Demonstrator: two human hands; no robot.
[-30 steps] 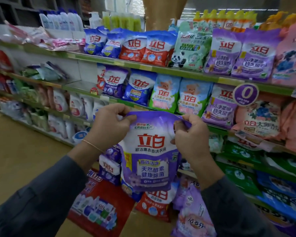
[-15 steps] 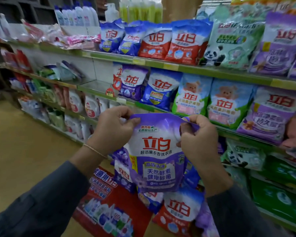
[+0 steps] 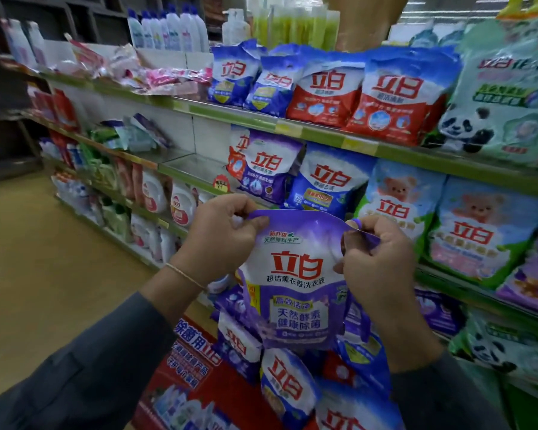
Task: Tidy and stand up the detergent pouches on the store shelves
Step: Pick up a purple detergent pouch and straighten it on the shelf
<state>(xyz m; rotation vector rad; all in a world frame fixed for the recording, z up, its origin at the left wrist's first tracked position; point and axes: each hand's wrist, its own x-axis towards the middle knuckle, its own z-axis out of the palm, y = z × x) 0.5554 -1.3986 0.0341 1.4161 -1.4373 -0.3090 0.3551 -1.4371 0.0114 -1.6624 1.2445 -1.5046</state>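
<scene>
A purple and white detergent pouch (image 3: 295, 293) hangs upright in front of the shelves, held by its top corners. My left hand (image 3: 221, 240) pinches its top left corner. My right hand (image 3: 376, 259) grips the top right corner, which is folded over. On the middle shelf (image 3: 196, 178) behind it stand a purple pouch (image 3: 269, 169), a blue pouch (image 3: 326, 184) and bear-print pouches (image 3: 395, 209). The top shelf (image 3: 323, 135) carries blue pouches (image 3: 233, 76) and red pouches (image 3: 395, 100), leaning a little.
A bare stretch of the middle shelf lies left of the purple pouch. More pouches (image 3: 286, 386) are piled low beneath my hands beside a red display stand (image 3: 187, 367). White bottles (image 3: 168, 29) line the top. Yellow floor (image 3: 38, 268) stretches to the left.
The view has turned left and closer to the shelves. Both hands keep their hold on the purple pouch's top corners, carrying it slightly left along the shelf.
</scene>
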